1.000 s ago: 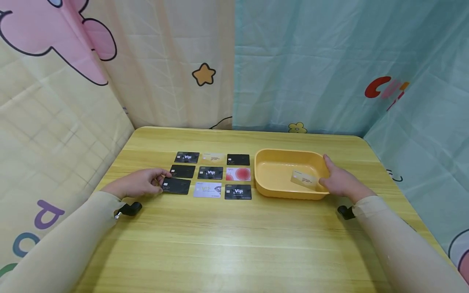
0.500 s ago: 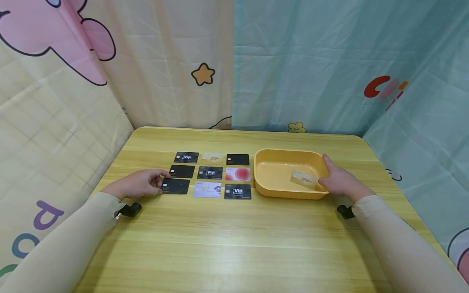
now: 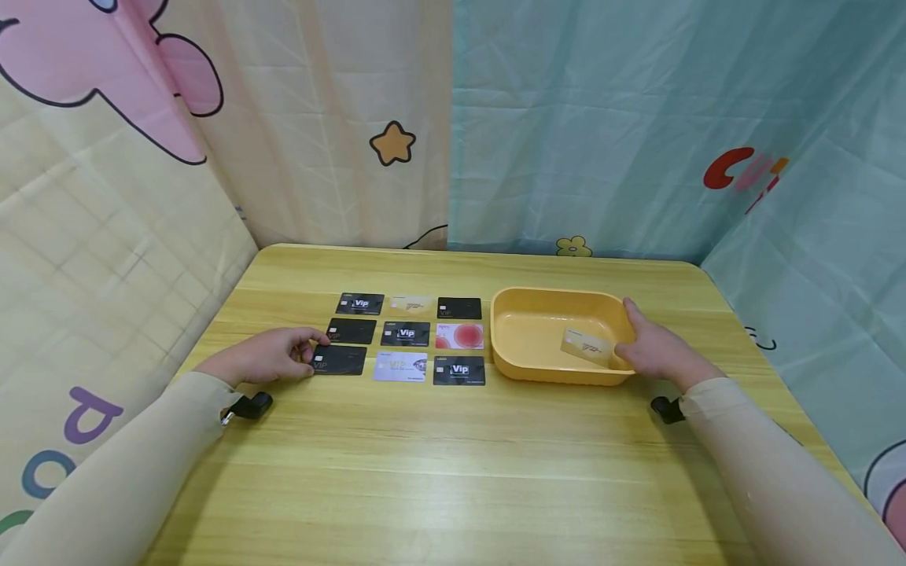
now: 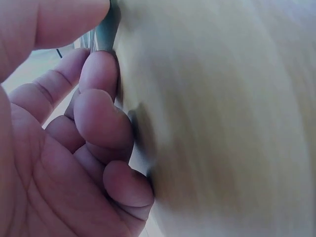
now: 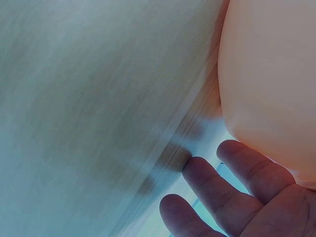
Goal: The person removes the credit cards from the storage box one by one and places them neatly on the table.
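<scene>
Our left hand point(image 3: 272, 355) rests on the bench point(image 3: 453, 464), fingers curled, pinching the near-left black card point(image 3: 340, 360) to lift its edge. Our right hand point(image 3: 654, 350) steadies the yellow tray point(image 3: 510, 346), fingers relaxed against its side; a gold card point(image 3: 587, 347) leans inside.

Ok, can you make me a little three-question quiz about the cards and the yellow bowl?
1. True or false: the yellow tub has one gold card in it.
2. Which hand touches a black card? A) left hand B) right hand
3. How many cards lie in the grid on the table?

Key: 1 true. 2 A. 3 nine.
</scene>
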Available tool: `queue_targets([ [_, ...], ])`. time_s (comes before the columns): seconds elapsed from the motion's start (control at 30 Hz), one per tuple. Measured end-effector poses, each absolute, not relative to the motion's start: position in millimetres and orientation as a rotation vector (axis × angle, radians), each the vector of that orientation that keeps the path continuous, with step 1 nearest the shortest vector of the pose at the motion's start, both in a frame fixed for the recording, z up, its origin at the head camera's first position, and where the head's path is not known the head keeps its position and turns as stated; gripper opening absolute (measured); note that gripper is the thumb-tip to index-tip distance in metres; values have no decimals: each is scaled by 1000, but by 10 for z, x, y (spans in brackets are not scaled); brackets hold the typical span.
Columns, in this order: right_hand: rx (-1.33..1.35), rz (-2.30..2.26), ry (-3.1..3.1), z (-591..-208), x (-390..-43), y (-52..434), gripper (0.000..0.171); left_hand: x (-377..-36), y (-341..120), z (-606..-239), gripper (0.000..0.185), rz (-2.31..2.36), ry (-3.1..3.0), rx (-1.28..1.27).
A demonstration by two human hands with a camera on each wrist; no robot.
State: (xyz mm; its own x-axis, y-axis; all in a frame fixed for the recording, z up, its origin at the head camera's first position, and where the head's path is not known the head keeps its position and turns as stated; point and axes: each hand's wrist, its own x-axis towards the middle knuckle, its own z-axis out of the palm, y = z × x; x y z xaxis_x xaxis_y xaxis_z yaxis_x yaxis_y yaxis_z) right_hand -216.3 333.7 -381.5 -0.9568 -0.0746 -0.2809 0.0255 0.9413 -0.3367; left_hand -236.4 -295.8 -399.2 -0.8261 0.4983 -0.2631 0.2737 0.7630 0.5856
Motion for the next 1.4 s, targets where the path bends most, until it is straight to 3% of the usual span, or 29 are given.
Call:
queue_targets([
  [1.4, -55, -493, 2813, -3849, -2175, 3349, 98, -2379, -2960, -4028, 49, 770, 2541, 592],
])
